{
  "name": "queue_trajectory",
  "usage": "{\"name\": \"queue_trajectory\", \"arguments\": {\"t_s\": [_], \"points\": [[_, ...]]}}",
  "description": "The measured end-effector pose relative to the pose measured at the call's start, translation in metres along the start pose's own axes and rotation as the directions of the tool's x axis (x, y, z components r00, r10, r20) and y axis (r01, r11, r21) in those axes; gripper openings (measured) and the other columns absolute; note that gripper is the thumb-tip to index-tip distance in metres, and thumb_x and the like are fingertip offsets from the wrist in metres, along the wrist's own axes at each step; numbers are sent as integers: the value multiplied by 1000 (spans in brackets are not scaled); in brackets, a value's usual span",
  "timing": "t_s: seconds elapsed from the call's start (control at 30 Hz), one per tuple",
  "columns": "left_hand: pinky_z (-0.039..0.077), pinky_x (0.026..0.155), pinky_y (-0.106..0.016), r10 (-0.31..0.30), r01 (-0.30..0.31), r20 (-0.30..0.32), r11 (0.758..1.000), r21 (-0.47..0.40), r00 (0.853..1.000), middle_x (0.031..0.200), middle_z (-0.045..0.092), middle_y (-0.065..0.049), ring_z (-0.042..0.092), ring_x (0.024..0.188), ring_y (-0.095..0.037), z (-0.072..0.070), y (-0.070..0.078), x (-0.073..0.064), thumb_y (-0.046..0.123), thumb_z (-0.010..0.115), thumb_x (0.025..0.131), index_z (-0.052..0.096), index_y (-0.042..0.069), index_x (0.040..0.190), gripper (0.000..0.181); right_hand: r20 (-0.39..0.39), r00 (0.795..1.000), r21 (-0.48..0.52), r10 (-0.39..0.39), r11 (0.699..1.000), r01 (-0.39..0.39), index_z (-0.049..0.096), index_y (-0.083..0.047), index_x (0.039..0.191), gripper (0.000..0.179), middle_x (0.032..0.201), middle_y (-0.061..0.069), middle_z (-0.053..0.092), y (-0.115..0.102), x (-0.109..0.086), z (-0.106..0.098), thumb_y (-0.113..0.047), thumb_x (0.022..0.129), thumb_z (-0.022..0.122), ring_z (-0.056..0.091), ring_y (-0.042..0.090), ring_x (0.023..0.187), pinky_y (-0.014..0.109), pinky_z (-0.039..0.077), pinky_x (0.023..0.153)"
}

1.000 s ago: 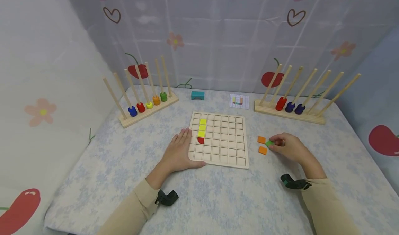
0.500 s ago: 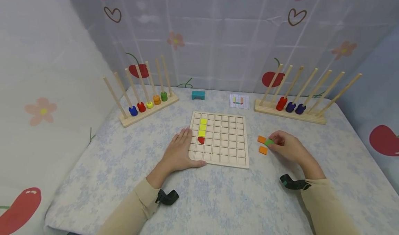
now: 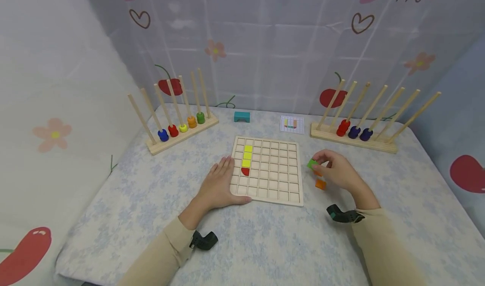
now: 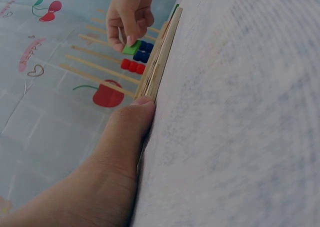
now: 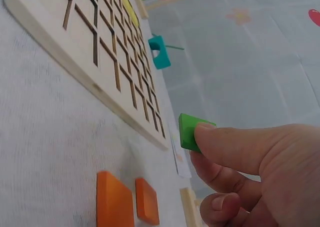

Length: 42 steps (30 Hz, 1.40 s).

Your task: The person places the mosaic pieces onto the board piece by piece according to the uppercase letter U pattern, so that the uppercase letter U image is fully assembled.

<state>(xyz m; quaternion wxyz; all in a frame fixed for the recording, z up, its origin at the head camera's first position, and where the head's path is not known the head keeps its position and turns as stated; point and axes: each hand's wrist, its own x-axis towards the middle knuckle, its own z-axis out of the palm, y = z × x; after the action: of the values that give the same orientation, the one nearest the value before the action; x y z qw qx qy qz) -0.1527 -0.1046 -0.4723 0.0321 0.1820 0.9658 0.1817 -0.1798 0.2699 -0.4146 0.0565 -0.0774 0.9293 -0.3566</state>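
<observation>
My right hand (image 3: 337, 171) pinches a green square tile (image 5: 189, 131) between thumb and fingers, raised off the table just right of the wooden grid board (image 3: 277, 172). Below it lie two orange tiles (image 5: 114, 201), one partly covered by the hand in the head view. My left hand (image 3: 217, 185) lies with straight fingers along the board's left edge, its thumb (image 4: 135, 114) against the near edge. In one column of the board sit several yellow tiles (image 3: 247, 156) with a red rounded tile (image 3: 245, 172) below them.
A small card with a coloured grid pattern (image 3: 292, 124) lies behind the board, near a teal arch block (image 3: 242, 116). Wooden peg racks with coloured beads stand at the back left (image 3: 185, 134) and back right (image 3: 354, 140).
My right hand has picked the green tile up and carried it left and away from me, toward the board. The left hand has stayed in place.
</observation>
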Motion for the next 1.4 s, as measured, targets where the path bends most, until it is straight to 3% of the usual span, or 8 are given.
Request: {"name": "queue_trajectory", "arguments": {"t_s": [0.5,0.83,1.4], "points": [[11,126,-46,-6,6,10,1000,6,1000,169,6,-9,3,157,-23,2,0,-2,93,54,64,6,6,160,139,101,990,108,-95,991,84,65,-14,111,19,104,7,65,-40,24,48,-21,95,68,52,22,79,32,45,69],[10,126,-45,-18,18,13,1000,11,1000,168,6,-8,3,157,-23,2,0,0,95,52,62,4,7,160,140,131,971,131,-201,974,184,66,-15,104,12,101,3,66,-60,35,72,-18,93,70,57,20,88,33,47,75],[9,126,-45,-24,24,19,999,31,1000,169,4,-8,2,157,-22,1,1,1,97,50,63,4,7,160,140,182,961,153,-208,971,182,66,-15,103,12,98,1,66,-89,45,101,-18,92,72,59,17,86,33,49,77]]}}
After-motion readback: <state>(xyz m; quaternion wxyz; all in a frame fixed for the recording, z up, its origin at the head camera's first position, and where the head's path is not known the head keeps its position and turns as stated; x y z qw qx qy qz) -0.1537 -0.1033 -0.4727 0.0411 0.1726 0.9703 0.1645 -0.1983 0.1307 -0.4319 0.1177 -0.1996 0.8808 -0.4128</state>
